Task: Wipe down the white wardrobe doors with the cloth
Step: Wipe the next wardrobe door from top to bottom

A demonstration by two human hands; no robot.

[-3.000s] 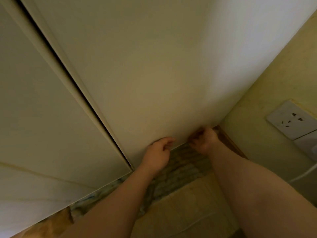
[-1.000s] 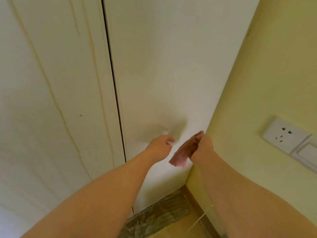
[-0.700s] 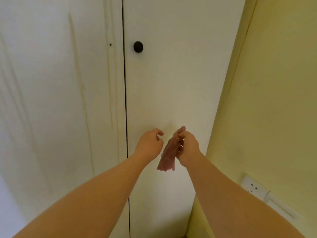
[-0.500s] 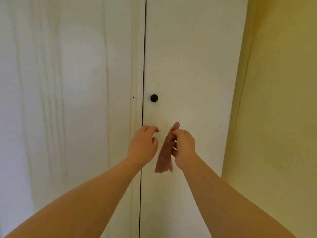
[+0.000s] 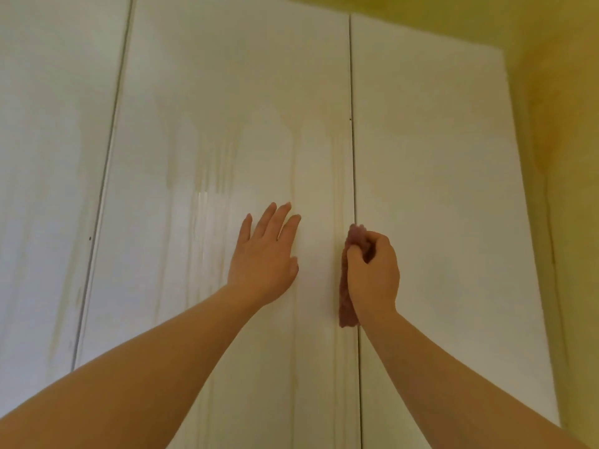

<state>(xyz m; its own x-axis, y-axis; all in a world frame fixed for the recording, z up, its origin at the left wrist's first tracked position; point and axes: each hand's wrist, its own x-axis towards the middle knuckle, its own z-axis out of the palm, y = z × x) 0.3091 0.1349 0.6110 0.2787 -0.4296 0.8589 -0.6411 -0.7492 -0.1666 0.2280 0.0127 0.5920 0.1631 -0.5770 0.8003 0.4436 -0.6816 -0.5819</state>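
Three white wardrobe doors fill the view: a left door (image 5: pixel 48 157), a middle door (image 5: pixel 227 124) with faint yellowish streaks, and a right door (image 5: pixel 437 189). My left hand (image 5: pixel 264 257) lies flat and open against the middle door, fingers spread upward. My right hand (image 5: pixel 372 273) is closed around a pinkish-brown cloth (image 5: pixel 346 303), held at the seam between the middle and right doors. The cloth hangs down below my fist and pokes out above it.
A yellow wall (image 5: pixel 564 157) runs along the right side of the wardrobe and above its top edge. Dark vertical gaps separate the doors. No knob is in view at this height.
The view has risen from the floor corner up past the black knob to the upper doors. My left hand opened flat onto the middle door. My right hand kept hold of the cloth.
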